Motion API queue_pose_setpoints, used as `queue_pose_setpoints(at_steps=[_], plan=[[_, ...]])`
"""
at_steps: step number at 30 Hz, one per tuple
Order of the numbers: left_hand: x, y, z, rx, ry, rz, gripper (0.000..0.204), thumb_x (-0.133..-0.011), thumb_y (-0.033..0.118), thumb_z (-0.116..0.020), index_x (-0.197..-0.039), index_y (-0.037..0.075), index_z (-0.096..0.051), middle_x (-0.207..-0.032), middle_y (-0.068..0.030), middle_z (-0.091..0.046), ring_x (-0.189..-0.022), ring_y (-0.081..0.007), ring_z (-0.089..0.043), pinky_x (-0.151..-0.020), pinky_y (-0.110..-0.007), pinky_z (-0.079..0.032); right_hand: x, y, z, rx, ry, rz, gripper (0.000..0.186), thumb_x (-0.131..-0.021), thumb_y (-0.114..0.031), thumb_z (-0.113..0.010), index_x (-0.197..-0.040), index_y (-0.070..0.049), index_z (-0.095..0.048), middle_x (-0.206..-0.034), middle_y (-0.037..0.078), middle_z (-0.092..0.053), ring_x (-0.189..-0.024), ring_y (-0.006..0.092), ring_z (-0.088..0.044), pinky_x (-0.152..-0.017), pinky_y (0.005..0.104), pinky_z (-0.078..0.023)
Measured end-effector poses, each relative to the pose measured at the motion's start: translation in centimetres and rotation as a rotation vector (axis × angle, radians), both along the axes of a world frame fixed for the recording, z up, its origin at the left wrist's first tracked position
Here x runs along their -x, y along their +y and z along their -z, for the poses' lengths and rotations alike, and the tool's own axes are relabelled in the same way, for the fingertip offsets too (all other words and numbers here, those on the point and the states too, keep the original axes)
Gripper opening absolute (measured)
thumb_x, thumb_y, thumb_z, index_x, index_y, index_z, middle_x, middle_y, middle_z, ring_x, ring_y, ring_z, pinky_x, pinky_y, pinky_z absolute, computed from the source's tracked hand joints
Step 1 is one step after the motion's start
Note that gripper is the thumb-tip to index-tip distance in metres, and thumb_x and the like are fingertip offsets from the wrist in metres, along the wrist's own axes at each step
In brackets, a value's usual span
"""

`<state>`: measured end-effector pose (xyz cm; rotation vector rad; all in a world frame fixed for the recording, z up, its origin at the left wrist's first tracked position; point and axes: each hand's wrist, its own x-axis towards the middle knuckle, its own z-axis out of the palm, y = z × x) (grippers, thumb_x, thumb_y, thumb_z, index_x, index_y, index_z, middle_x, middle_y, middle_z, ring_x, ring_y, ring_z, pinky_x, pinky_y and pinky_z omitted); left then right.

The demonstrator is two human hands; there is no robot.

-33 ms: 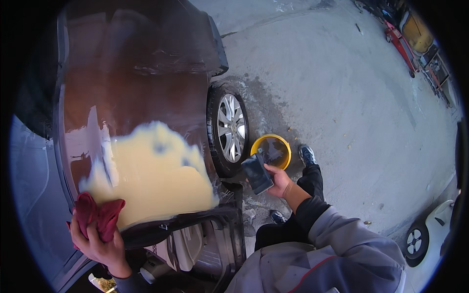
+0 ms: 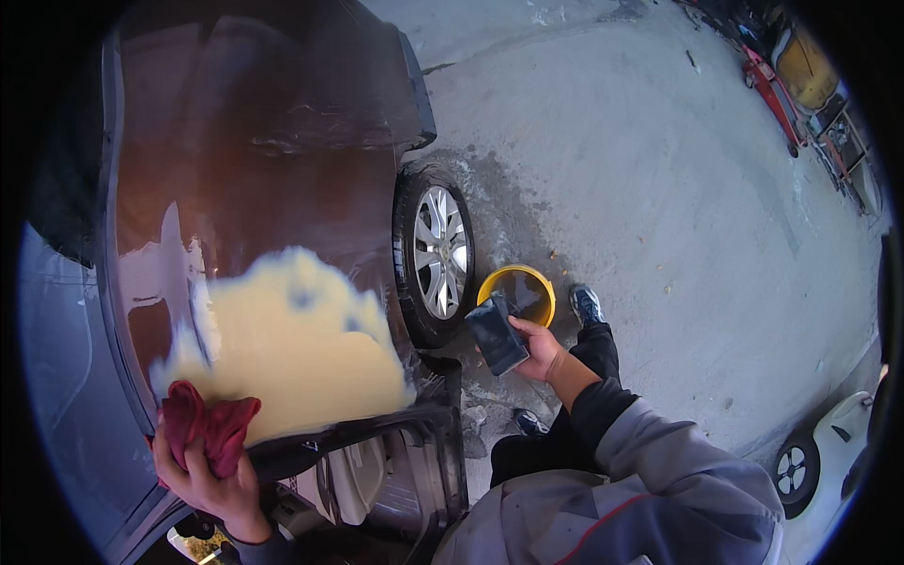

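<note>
My left hand [image 2: 212, 485] is closed round a bunched dark red cloth [image 2: 209, 424]. The cloth lies over the lower left edge of a pale yellow filler patch [image 2: 301, 367] on a brown car panel [image 2: 254, 198]. The patch has a feathered, bluish-grey upper edge. My right hand [image 2: 539, 350] grips a dark, flat rectangular sanding block [image 2: 495, 335] by its side, thumb on top. Held away from the panel, the block partly covers the view of a yellow bucket [image 2: 549, 299] with dark liquid in it.
A silver-spoked wheel [image 2: 441, 252] stands beside the bucket, and the car's open door frame [image 2: 438, 443] is close below the patch. My shoes [image 2: 586, 306] are on the concrete floor [image 2: 640, 188]. A red floor jack [image 2: 772, 99] and a white car [image 2: 838, 443] lie farther right.
My left hand and the red cloth have shifted slightly right over the patch's lower edge. The right hand keeps the block in nearly the same place; the view has moved slightly.
</note>
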<state>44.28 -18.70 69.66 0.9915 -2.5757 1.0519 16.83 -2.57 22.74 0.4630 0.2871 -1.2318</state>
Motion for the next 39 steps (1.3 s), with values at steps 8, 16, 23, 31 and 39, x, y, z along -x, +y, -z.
queue_pose_setpoints(at_steps=[8, 16, 23, 31, 39], plan=[[12.6, 3.9, 32.5, -0.891, 0.334, -0.407, 0.044, -0.074, 0.026, -0.092, -0.113, 0.011, -0.078, -0.141, -0.0160, -0.067, -0.130, -0.0421, -0.061, -0.112, -0.057, -0.044, 16.7, -4.6, 2.3, -0.407, 0.506, -0.282, 0.041, -0.107, -0.032, -0.068, -0.136, -0.003, -0.071, -0.129, 0.012, -0.077, -0.117, 0.0240, -0.073, -0.105, 0.0400, -0.055], [14.7, 8.7, 49.0, -1.221, 1.095, -0.988, 0.044, -0.099, 0.039, -0.077, -0.126, 0.005, -0.080, -0.110, -0.0154, -0.081, -0.114, -0.0350, -0.072, -0.106, -0.042, -0.053, 20.8, -9.1, -2.8, -0.297, 1.118, -0.602, 0.051, -0.104, -0.035, -0.072, -0.142, -0.002, -0.072, -0.130, 0.011, -0.076, -0.115, 0.0215, -0.069, -0.102, 0.0351, -0.052], [16.5, 11.5, 33.8, -1.764, 1.995, -0.956, 0.052, -0.112, 0.044, -0.063, -0.148, 0.007, -0.061, -0.133, -0.0067, -0.073, -0.112, -0.0214, -0.073, -0.095, -0.037, -0.059, 11.1, -10.8, -10.8, 0.787, 1.923, -0.640, 0.050, -0.100, -0.027, -0.080, -0.145, -0.006, -0.070, -0.135, 0.020, -0.072, -0.124, 0.0325, -0.070, -0.108, 0.0393, -0.055], [19.7, 27.0, 18.9, -0.815, 2.806, -0.225, 0.034, -0.110, 0.021, -0.056, -0.139, 0.002, -0.059, -0.129, -0.0152, -0.072, -0.116, -0.0296, -0.073, -0.099, -0.051, -0.061, 4.5, -4.7, -29.4, 1.853, 1.717, -0.647, 0.110, -0.081, -0.051, -0.093, -0.167, -0.004, -0.043, -0.171, 0.028, -0.037, -0.155, 0.0488, -0.040, -0.128, 0.0519, -0.036], [24.6, 40.8, 15.1, 0.022, 3.006, -0.285, 0.027, -0.101, 0.015, -0.051, -0.115, -0.007, -0.061, -0.107, -0.0219, -0.072, -0.097, -0.0375, -0.076, -0.086, -0.056, -0.067, 7.2, 3.1, -27.8, 1.097, 0.919, -1.026, 0.041, -0.105, -0.026, -0.070, -0.136, 0.000, -0.071, -0.128, 0.012, -0.075, -0.117, 0.0228, -0.069, -0.108, 0.0372, -0.051]])
